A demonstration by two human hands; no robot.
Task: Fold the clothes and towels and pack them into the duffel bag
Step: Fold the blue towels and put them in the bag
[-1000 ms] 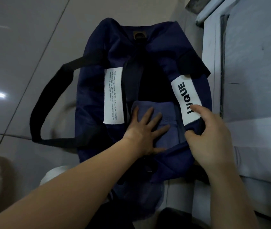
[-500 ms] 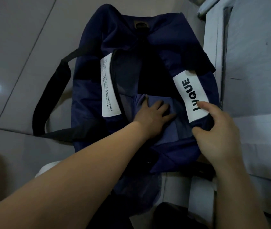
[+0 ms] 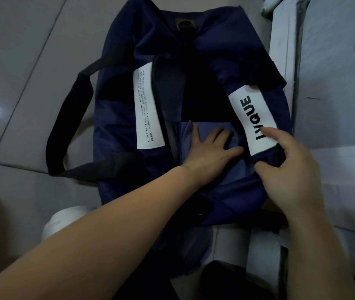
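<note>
Our left fingers (image 3: pixel 222 137) are spread apart and lie flat on a folded blue cloth (image 3: pixel 211 135), and our left hand (image 3: pixel 209 152) presses that cloth down. The cloth sits inside the open mouth of the dark blue duffel bag (image 3: pixel 118 113), at the end of the bag nearest to us. Our right fingers (image 3: pixel 269 135) are curled, and with the thumb they pinch the bag's edge, so our right hand (image 3: pixel 289 176) grips the right side of the bag's mouth. One right finger lies on a white tag (image 3: pixel 250 113) with big black letters, which is sewn on the right side of the bag. On the left side of the bag we see a long white label (image 3: pixel 146 109) with small print that we cannot read well. A black strap (image 3: pixel 68 118) loops out from the left side of the bag and lies on the floor. The bag rests on a grey tiled floor (image 3: pixel 27 50). Just beside the right side of the bag stands a pale piece of furniture (image 3: pixel 334 83); we cannot tell what it is. Near the bag's closest end, under our arms, there are some white things (image 3: pixel 64 224), but they are too dim for us to tell what they are.
</note>
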